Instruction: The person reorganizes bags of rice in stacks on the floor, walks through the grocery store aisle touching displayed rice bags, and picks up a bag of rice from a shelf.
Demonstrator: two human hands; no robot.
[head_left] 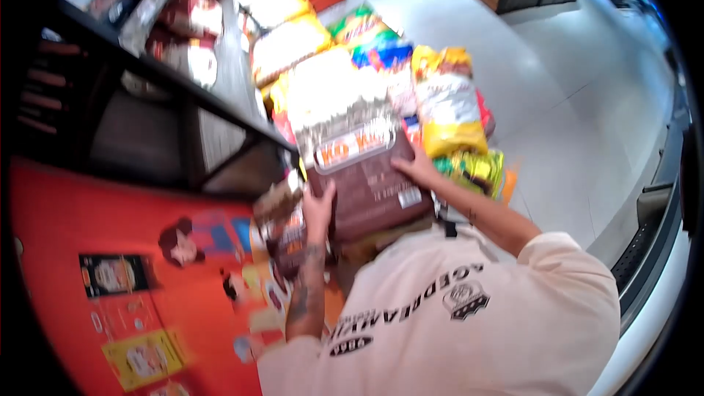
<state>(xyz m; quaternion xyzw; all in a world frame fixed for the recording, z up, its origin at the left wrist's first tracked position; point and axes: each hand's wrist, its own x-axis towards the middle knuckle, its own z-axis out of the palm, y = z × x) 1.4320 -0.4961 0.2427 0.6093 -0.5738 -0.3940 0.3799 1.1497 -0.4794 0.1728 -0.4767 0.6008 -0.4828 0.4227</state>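
A large brown package (374,191) with orange and white lettering on its label lies in front of my body. My left hand (318,207) grips its left edge with the thumb on top. On the opposite edge, my right hand (418,167) presses its thumb onto the upper face; the other fingers are partly hidden below the side. Beyond the package, a pale pack (330,88) is washed out by glare. Smaller brown packs (287,242) stand beside my left forearm. To the right of my right hand are a yellow and white bag (449,99) and a green-yellow bag (473,169).
Dark shelving (242,114) with packs on it stands at the left. A red wall (66,227) with printed pictures is below it. More yellow packs (290,48) and a green bag (363,26) lie farther off. Grey tiled floor (565,103) stretches to the right.
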